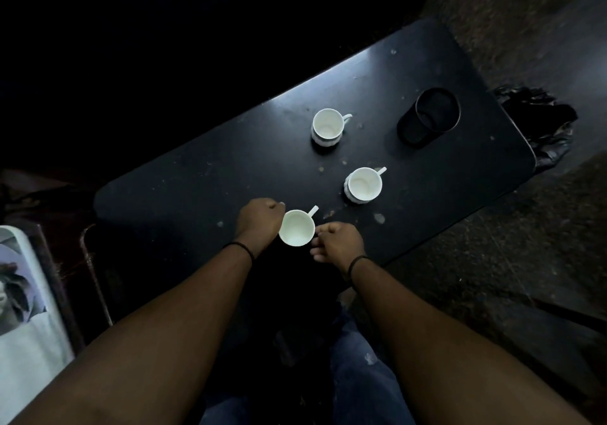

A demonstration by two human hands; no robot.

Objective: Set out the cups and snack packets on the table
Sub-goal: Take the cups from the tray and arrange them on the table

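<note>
At the near edge of the dark table [203, 175], a white cup [296, 228] sits between both hands. The left hand [258, 219] is curled closed against the cup's left side; the right hand [340, 242] is loosely curled just beside its right. Two more white cups [326, 124] [364, 184] stand farther along the table, near a black container [428, 115].

No text, label, brand or number showing readably, cups [327, 125] plain white, dark table [197, 175] unmarked, lighting dim
</note>
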